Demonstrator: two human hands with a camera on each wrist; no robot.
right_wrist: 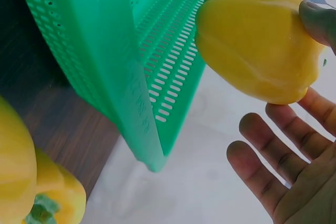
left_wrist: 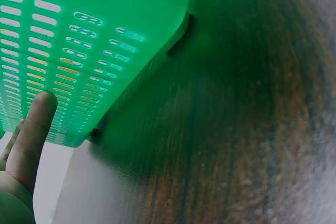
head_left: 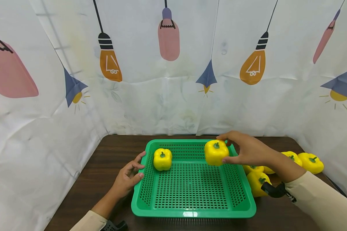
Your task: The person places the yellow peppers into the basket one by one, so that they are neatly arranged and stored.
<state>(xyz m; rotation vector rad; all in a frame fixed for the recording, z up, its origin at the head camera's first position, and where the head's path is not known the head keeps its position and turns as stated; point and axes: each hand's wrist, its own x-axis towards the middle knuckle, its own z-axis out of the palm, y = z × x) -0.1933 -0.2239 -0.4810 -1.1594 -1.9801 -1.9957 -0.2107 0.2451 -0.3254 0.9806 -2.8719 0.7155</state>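
Observation:
Above the right side of the green basket (head_left: 191, 214), my right hand (head_left: 243, 149) pinches a yellow bell pepper (head_left: 217, 152) between thumb and fingers. In the right wrist view that bell pepper (right_wrist: 257, 43) is raised over the rim, and the other fingers are spread below it. My left hand (head_left: 127, 178) is at the basket's left rim; one extended finger (left_wrist: 37, 124) touches the slotted side wall in the left wrist view. Another yellow bell pepper (head_left: 163, 159) stands in the basket's far left corner, stem up.
Several yellow bell peppers lie to the right of the basket, partly behind my right forearm, among them one (head_left: 311, 162) near the table's right edge. The dark wood table (head_left: 98, 173) ends at a printed white cloth (head_left: 173, 106) at the back.

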